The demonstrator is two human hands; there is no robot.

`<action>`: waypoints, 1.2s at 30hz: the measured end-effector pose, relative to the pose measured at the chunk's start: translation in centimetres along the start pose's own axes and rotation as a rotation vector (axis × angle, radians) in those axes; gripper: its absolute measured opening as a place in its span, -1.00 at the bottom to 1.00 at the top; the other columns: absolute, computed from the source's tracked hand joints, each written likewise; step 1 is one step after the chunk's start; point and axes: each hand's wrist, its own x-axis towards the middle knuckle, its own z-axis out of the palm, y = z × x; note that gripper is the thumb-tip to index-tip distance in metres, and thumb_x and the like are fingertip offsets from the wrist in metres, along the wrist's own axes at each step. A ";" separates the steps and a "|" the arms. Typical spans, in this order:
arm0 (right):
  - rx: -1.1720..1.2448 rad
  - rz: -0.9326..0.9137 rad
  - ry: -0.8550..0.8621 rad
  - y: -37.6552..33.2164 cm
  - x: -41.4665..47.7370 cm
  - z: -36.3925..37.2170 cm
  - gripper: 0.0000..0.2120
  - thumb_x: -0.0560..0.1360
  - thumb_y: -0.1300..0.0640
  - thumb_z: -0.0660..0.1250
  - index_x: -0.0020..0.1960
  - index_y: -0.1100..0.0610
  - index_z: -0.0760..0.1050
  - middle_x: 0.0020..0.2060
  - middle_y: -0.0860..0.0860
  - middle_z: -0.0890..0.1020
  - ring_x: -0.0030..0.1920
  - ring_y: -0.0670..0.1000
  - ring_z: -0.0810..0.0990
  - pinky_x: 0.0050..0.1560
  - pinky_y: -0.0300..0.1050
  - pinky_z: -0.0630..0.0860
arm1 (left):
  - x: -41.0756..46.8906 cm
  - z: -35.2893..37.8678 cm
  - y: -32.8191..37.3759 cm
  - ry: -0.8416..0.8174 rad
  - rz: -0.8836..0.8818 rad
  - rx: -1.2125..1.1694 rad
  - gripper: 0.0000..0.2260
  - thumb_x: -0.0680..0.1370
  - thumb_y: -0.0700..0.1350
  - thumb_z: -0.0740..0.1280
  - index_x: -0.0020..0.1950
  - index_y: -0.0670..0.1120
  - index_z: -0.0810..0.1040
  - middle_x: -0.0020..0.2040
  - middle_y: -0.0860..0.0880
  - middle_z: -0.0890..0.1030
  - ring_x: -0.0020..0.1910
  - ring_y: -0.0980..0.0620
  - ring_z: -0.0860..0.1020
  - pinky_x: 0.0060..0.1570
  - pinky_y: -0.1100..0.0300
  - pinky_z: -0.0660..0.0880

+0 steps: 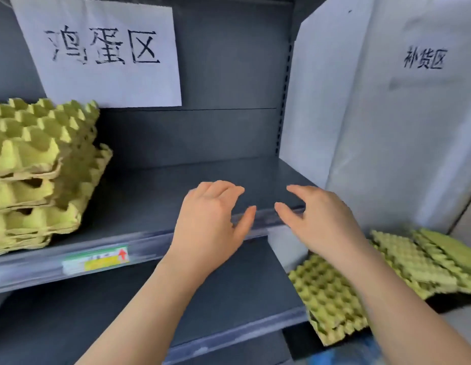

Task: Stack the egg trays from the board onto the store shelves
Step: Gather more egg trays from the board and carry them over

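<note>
A stack of yellow-green egg trays (pixel 37 167) stands on the left end of the dark grey shelf (pixel 155 204). More egg trays (pixel 331 293) lie low on the right, with another pile (pixel 424 256) behind them; what they rest on is hidden. My left hand (pixel 210 222) and my right hand (pixel 318 219) hover side by side over the shelf's front edge, fingers relaxed and spread, holding nothing.
A white paper sign (pixel 103 51) hangs on the shelf's back panel. A white board (pixel 387 114) with writing stands to the right of the shelf. A lower shelf (pixel 224 299) sits below, and a price label (pixel 97 259) is fixed on the upper shelf's front rail.
</note>
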 end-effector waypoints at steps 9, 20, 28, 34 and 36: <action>-0.194 0.194 -0.044 22.7 -3.7 -2.8 -0.57 0.52 -0.08 0.27 0.29 0.13 0.50 0.15 0.11 0.61 0.15 0.13 0.55 0.08 -0.06 0.44 | 2.1 18.0 16.4 -0.256 0.077 -0.170 -0.59 0.46 0.13 0.21 0.02 -0.14 0.65 -0.06 -0.08 0.67 -0.07 -0.16 0.61 -0.09 -0.02 0.56; -0.171 0.544 -0.179 45.0 -4.2 -0.4 -0.65 0.56 -0.04 0.22 0.25 0.13 0.50 0.10 0.04 0.61 0.08 0.06 0.55 -0.01 -0.08 0.49 | 3.1 38.9 26.7 -0.609 0.095 -0.234 -0.63 0.47 0.14 0.24 0.01 -0.09 0.66 -0.10 -0.03 0.65 -0.08 -0.11 0.60 -0.08 0.01 0.55; -0.159 0.695 -0.209 57.6 2.3 2.0 -0.67 0.57 -0.02 0.20 0.20 0.16 0.50 0.07 0.07 0.60 0.02 0.07 0.56 -0.03 -0.03 0.52 | 9.1 52.8 30.5 -0.765 0.086 -0.254 -0.60 0.57 0.15 0.21 0.31 -0.03 0.50 0.18 0.00 0.57 0.16 -0.03 0.50 0.13 0.09 0.43; -0.115 0.772 -0.173 67.3 5.8 2.9 -0.57 0.58 -0.04 0.20 0.40 0.09 0.38 0.25 0.03 0.54 0.16 0.04 0.52 0.06 -0.07 0.46 | 13.9 61.9 34.1 -0.849 0.054 -0.254 -0.58 0.57 0.16 0.19 0.35 -0.01 0.46 0.18 0.02 0.56 0.16 0.00 0.50 0.10 0.10 0.45; -0.101 0.801 -0.179 70.7 6.5 3.1 -0.56 0.58 -0.04 0.20 0.42 0.08 0.37 0.27 0.02 0.52 0.17 0.04 0.52 0.06 -0.07 0.46 | 15.1 64.6 35.8 -0.867 0.036 -0.267 -0.59 0.57 0.15 0.21 0.35 -0.02 0.46 0.16 0.00 0.57 0.15 -0.01 0.51 0.09 0.09 0.46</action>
